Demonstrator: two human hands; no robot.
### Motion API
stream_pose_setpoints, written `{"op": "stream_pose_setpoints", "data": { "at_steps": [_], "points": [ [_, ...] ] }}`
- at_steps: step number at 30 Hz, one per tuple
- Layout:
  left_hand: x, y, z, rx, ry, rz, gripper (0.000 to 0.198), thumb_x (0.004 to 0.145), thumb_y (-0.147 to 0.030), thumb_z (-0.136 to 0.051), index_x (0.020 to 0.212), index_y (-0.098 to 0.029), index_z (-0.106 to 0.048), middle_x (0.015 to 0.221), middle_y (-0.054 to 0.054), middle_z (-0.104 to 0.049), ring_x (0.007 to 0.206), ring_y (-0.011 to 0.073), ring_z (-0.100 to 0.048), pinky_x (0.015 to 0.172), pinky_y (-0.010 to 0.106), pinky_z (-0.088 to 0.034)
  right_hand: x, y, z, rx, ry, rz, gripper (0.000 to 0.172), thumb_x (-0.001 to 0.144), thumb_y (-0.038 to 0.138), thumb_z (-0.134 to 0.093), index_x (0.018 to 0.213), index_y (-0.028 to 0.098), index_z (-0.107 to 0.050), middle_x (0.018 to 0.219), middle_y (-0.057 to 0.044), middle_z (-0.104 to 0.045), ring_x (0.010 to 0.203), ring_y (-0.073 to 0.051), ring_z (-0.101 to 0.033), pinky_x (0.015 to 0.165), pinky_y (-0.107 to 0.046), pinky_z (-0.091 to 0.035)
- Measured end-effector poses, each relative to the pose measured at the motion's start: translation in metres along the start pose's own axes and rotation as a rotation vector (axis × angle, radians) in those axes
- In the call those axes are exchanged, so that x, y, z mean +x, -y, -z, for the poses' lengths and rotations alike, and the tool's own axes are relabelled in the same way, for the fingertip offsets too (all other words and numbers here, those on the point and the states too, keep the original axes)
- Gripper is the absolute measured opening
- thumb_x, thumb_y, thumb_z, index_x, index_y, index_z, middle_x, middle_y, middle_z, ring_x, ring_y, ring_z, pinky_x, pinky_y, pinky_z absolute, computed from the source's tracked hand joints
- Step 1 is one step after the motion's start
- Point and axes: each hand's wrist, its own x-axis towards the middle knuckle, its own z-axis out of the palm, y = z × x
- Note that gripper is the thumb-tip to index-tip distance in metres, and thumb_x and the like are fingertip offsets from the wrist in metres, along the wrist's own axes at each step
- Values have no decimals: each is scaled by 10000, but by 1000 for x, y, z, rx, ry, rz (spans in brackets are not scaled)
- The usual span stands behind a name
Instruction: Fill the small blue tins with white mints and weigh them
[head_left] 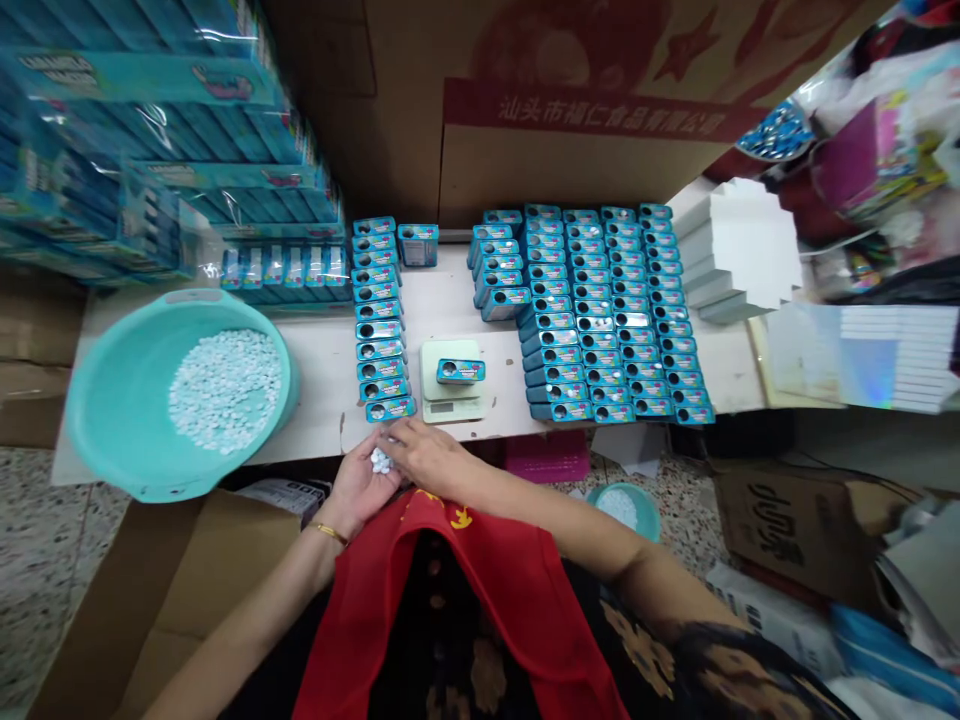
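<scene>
My left hand (361,484) is cupped palm-up at the table's front edge, holding a small heap of white candies (381,461). My right hand (424,452) lies over it, fingers pinched at the candies. Just beyond the hands a blue tin (460,371) rests on a small white scale (450,381). A column of blue tins (379,317) runs away from the hands on the left of the scale. A large block of several rows of blue tins (609,313) fills the table to the right.
A teal basin (120,400) with white candies (225,388) sits at the table's left. Wrapped blue boxes (142,140) are stacked behind it. White boxes (739,250) stand at right. A small teal bowl (624,508) of candies is below the table edge. Cardboard boxes (795,520) surround.
</scene>
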Motion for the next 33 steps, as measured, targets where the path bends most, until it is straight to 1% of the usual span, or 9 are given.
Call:
{"op": "stream_pose_setpoints", "data": {
  "at_steps": [5,9,14,17,19,22,25,28,33],
  "points": [
    [-3,-1,11,5,-69,26,232,871,-166,-378,939,-93,-588,718,84,-665,659,173,-648,656,321,-541,3,7,-5,-46,99,27,170,870,162,-436,1011,160,-531,942,-44,-546,889,-156,-501,713,-250,-451],
    [-5,0,12,59,-90,52,223,860,-140,-378,876,-107,-598,689,68,-662,635,167,-643,632,298,-532,2,7,-3,-70,105,27,132,867,143,-439,969,152,-520,949,-41,-532,894,-152,-504,722,-252,-452],
    [-4,1,8,74,-92,85,217,835,-100,-390,879,-115,-602,688,55,-660,637,157,-640,636,275,-525,2,6,-12,-37,93,34,119,852,144,-461,951,146,-526,950,-56,-534,888,-156,-506,713,-261,-452],
    [-2,2,6,71,-71,71,218,840,-107,-383,870,-106,-599,694,64,-660,635,162,-640,629,287,-532,0,0,-14,74,33,4,139,827,149,-494,954,155,-547,934,-54,-549,880,-149,-511,725,-251,-444],
    [0,2,4,54,-33,39,215,847,-118,-383,854,-100,-597,698,75,-661,651,168,-645,652,301,-538,-3,-8,-8,187,-47,-36,168,811,134,-494,963,162,-559,919,-47,-560,873,-136,-517,742,-239,-438],
    [1,0,2,43,43,20,232,848,-138,-395,954,-75,-592,872,146,-671,870,224,-640,782,358,-521,-7,-27,11,307,-231,-139,198,790,102,-473,952,160,-573,888,-43,-571,839,-125,-528,749,-232,-433],
    [0,-2,-1,57,41,26,294,843,-154,-412,1086,-66,-553,1070,201,-618,1058,279,-554,847,407,-494,-8,-53,31,294,-372,-297,199,766,101,-484,928,156,-586,851,-41,-574,772,-125,-532,719,-236,-434],
    [-2,-2,-2,42,24,25,313,843,-151,-413,1120,-68,-534,1112,208,-598,1090,285,-529,851,409,-494,-5,-76,40,236,-383,-367,203,741,94,-507,909,156,-603,833,-34,-575,741,-123,-528,711,-235,-429],
    [-3,-3,2,9,18,4,286,849,-153,-406,1078,-61,-549,1096,214,-601,1094,288,-525,856,415,-491,-1,-94,34,192,-376,-406,196,746,99,-523,902,164,-623,831,-38,-594,767,-135,-540,743,-255,-431]
  ]
}}
